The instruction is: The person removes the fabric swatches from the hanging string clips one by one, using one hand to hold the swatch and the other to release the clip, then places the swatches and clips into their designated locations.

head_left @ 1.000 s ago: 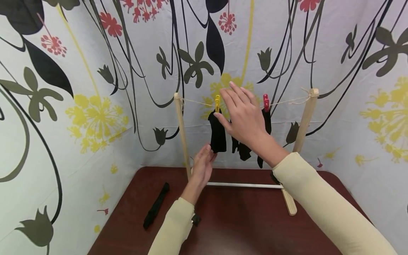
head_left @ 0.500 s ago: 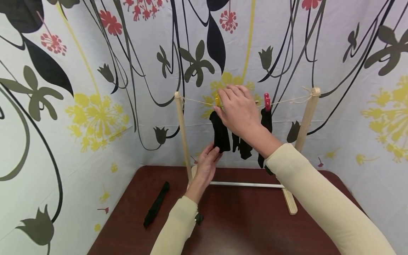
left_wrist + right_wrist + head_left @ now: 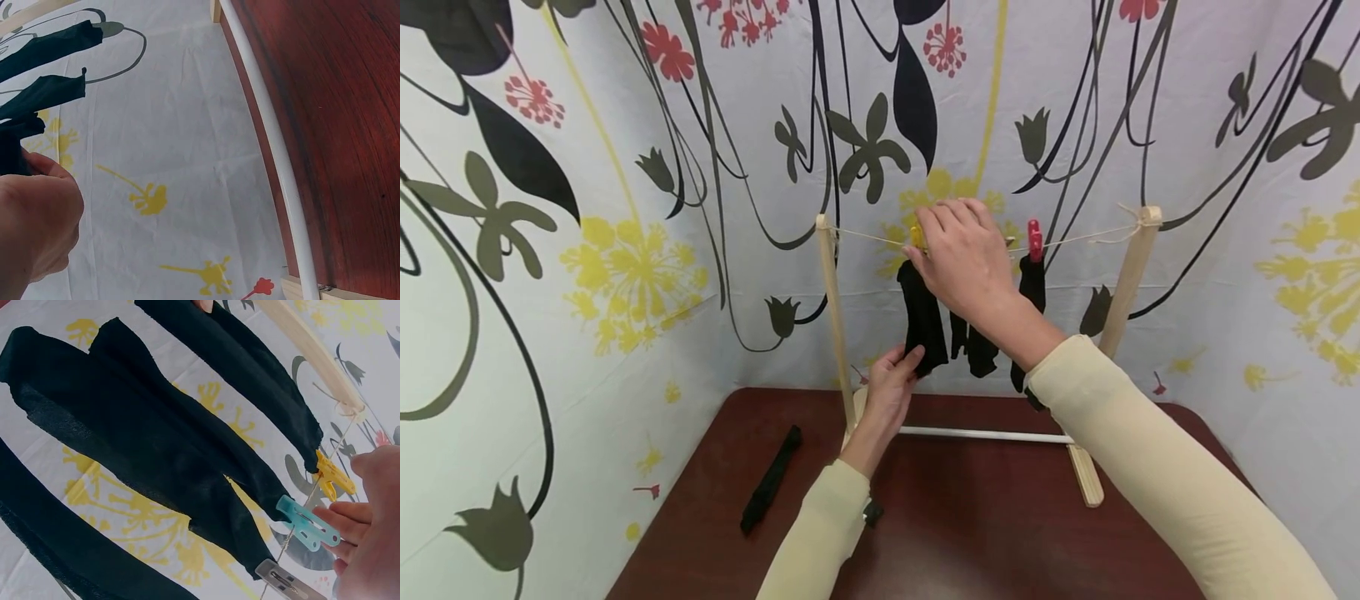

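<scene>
My left hand (image 3: 889,392) pinches the lower end of a black cloth strip (image 3: 922,317), thumb in front. In the left wrist view, its curled fingers grip dark cloth (image 3: 11,147). A yellow clothespin (image 3: 335,478) fastens the strip's top to the string (image 3: 868,237). My right hand (image 3: 966,258) is over the line, its fingers bent loosely. In the right wrist view, its thumb is beside the yellow clothespin and its fingertips are behind a teal clothespin (image 3: 309,525). The teal and a grey clothespin (image 3: 290,581) clip a wider black cloth (image 3: 144,431).
A red clothespin (image 3: 1035,241) holds another black strip (image 3: 1032,287) farther right. Wooden posts (image 3: 835,317) (image 3: 1131,279) carry the string, with a white rod (image 3: 985,433) between their feet. One more black strip (image 3: 771,482) lies on the dark red table (image 3: 970,508). Behind hangs patterned fabric (image 3: 760,200).
My right hand has come down onto the line, its fingers going from straight to bent. My left hand has shifted slightly right and now pinches the strip's lower end, drawing it a little sideways.
</scene>
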{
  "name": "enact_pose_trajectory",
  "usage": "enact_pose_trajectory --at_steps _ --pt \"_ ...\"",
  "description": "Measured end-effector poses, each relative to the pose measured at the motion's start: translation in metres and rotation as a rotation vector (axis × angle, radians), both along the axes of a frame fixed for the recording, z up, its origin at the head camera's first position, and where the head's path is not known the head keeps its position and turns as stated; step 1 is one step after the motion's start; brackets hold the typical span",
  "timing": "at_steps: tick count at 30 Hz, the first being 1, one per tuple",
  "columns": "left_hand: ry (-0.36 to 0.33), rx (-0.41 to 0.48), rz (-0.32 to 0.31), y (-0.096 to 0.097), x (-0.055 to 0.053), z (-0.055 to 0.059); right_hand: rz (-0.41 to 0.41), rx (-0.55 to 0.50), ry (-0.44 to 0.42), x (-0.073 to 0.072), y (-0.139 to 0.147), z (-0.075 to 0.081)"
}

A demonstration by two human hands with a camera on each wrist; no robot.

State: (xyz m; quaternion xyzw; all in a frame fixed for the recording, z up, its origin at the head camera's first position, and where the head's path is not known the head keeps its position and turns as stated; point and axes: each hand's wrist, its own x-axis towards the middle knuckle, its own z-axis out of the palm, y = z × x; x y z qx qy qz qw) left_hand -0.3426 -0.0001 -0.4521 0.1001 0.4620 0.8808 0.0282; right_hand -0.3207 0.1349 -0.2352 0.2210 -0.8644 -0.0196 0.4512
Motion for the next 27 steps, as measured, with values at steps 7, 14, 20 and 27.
enact_pose_trajectory --at_steps 7,14,20,27 --pt "-0.024 -0.003 0.036 0.001 0.000 0.001 -0.055 -0.012 -0.058 0.003 -0.005 0.004" --pt "-0.033 -0.002 0.041 0.002 0.002 -0.003 -0.091 -0.033 -0.131 0.008 -0.009 0.007" --pt "-0.021 0.025 0.031 0.002 0.001 -0.004 -0.034 -0.069 -0.112 0.010 -0.008 0.008" --pt "-0.004 0.014 0.017 0.001 0.002 -0.005 0.057 -0.125 -0.122 0.012 -0.008 0.009"
